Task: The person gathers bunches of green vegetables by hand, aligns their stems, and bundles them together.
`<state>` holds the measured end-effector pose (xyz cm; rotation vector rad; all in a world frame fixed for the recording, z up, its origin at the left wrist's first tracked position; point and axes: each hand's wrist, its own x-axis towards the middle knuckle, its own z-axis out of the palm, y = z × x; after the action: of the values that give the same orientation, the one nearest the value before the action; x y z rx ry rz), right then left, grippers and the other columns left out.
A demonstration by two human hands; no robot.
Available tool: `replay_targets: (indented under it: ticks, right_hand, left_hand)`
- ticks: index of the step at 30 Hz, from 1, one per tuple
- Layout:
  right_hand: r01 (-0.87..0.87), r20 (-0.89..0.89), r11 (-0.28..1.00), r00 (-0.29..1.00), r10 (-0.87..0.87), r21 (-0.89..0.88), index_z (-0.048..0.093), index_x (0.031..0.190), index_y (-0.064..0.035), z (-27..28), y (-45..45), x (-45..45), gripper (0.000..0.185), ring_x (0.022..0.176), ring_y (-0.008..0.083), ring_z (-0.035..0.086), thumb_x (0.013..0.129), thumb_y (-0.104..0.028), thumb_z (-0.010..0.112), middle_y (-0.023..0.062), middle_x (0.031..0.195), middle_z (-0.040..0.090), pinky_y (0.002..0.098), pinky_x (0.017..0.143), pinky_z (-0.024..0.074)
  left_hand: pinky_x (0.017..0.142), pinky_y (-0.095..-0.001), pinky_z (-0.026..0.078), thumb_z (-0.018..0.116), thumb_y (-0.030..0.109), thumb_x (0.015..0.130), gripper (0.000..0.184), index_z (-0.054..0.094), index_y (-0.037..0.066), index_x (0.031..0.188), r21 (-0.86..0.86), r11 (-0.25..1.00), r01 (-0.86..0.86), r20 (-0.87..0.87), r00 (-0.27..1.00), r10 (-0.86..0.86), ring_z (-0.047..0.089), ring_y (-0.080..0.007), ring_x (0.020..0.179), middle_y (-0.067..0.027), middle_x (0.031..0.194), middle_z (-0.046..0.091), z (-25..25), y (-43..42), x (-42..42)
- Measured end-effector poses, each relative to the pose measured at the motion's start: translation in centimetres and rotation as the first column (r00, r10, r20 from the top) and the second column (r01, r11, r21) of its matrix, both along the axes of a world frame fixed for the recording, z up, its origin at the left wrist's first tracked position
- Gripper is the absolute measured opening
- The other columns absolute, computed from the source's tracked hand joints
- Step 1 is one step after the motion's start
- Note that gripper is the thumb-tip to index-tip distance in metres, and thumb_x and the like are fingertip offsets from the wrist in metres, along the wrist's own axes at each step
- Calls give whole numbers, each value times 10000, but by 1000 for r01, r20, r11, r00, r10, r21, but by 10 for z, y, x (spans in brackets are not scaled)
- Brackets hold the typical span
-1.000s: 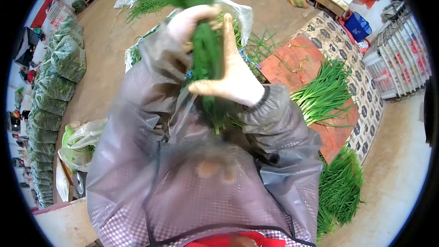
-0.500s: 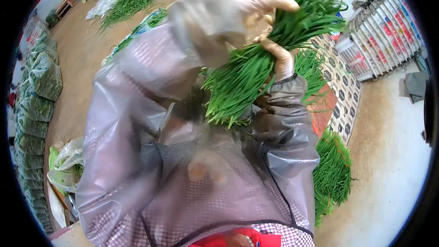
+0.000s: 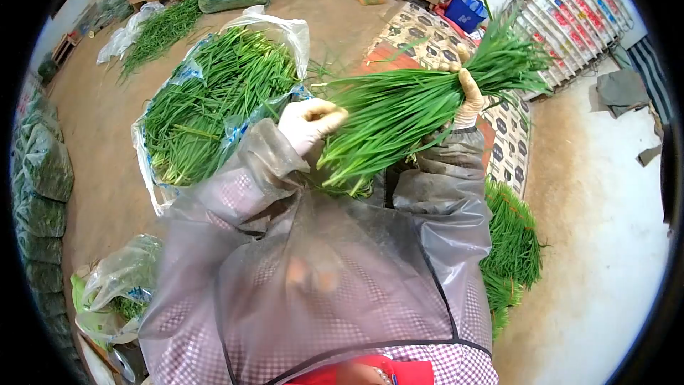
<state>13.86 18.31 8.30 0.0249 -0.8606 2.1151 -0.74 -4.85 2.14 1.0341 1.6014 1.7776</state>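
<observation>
My right hand (image 3: 468,102), in a pale glove, is closed around the middle of a thick bunch of garlic chives (image 3: 399,110). The bunch lies nearly level, its leaf tips fanning to the upper right and its stem ends pointing left. At those stem ends, my gloved left hand (image 3: 306,125) has its fingers pinched together; whether a stem is between them is hidden. Just beyond my left forearm, loose chives (image 3: 221,89) fill an opened white plastic bag (image 3: 292,36).
Tied bundles of chives (image 3: 514,239) lie beside my right elbow. A patterned mat (image 3: 509,139) is beneath and beyond the bunch. Filled plastic bags (image 3: 46,171) line the left side. A blue basket (image 3: 465,11) and a white slatted rack (image 3: 573,18) stand at the back right.
My left hand has come down from the leaf tips to the stem ends. The bunch has turned flatter, still held in my right hand. The view has shifted, showing the bag.
</observation>
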Motion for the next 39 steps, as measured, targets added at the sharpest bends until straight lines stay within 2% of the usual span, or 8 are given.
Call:
replay_targets:
  ticks: [6, 10, 12, 14, 18, 23, 30, 39]
  right_hand:
    - [50, -1, 991, 999, -51, -124, 537, 1238, -70, -46, 64, 35, 385, 947, 250, 603, 883, -197, 613, 70, 932, 642, 459, 910, 481]
    - [7, -110, 1000, 994, -8, -13, 511, 1238, -50, -64, 101, 56, 374, 991, 250, 575, 904, -204, 582, 63, 950, 605, 465, 960, 439]
    - [59, -232, 990, 969, -87, -124, 495, 1242, -24, -75, 109, 56, 391, 974, 228, 554, 910, -217, 569, 63, 939, 560, 448, 990, 410]
    - [-6, -270, 1000, 963, -1, -26, 469, 1274, -20, -72, 106, 54, 419, 975, 220, 547, 911, -205, 565, 51, 954, 559, 445, 982, 415]
    - [11, -229, 999, 973, -21, -42, 542, 1015, -78, -72, 95, 40, 240, 1043, 240, 501, 885, -266, 613, 45, 951, 559, 466, 998, 386]
    - [-54, -266, 999, 963, 54, 6, 437, 1326, -15, -73, 89, 33, 486, 1009, 225, 516, 903, -219, 564, 68, 956, 559, 429, 1006, 379]
    - [50, -206, 998, 977, -56, -36, 497, 1205, -22, -101, 95, 37, 361, 1007, 236, 532, 897, -198, 569, 57, 941, 581, 430, 1005, 386]
    - [-49, -286, 994, 958, 18, -101, 585, 1005, -59, -132, 121, 69, 222, 1072, 270, 533, 907, -257, 570, 100, 1019, 627, 447, 1018, 374]
  left_hand:
    - [533, -168, 403, 624, 157, 913, 200, 607, -11, 1020, 232, 973, 13, 744, 642, -186, 516, -67, 582, -46, 836, 621, -28, -28, -16]
    - [596, -216, 475, 657, 147, 878, 273, 601, -17, 1088, 87, 953, 290, 629, 726, -278, 592, -96, 649, -72, 869, 661, -40, -51, -43]
    - [684, -239, 508, 679, 118, 848, 414, 555, -51, 1205, -501, 697, 513, 331, 858, -393, 632, -103, 780, -122, 1023, 672, -20, -43, -46]
    - [814, -280, 493, 696, 146, 839, 498, 533, -5, 1285, -509, 818, 268, -182, 895, -407, 596, -132, 936, -100, 1142, 643, -29, -28, -37]
    - [782, -275, 466, 685, 191, 855, 394, 593, -6, 1183, -268, 942, 202, -39, 975, -220, 559, -103, 846, -44, 1023, 644, -10, 22, -9]
    - [777, -270, 471, 736, 135, 817, 249, 666, -9, 1008, 3, 999, 34, 141, 989, -34, 587, -109, 809, -41, 887, 664, -27, 48, 17]
    - [592, -196, 370, 677, 215, 840, 242, 708, -2, 945, -350, 887, 301, 447, 886, -124, 526, -66, 656, -3, 755, 641, -11, 41, -2]
    - [617, -268, 448, 668, 96, 788, 75, 684, 22, 786, -854, 476, 212, -97, 833, -545, 556, -95, 652, -13, 703, 639, 2, -29, -74]
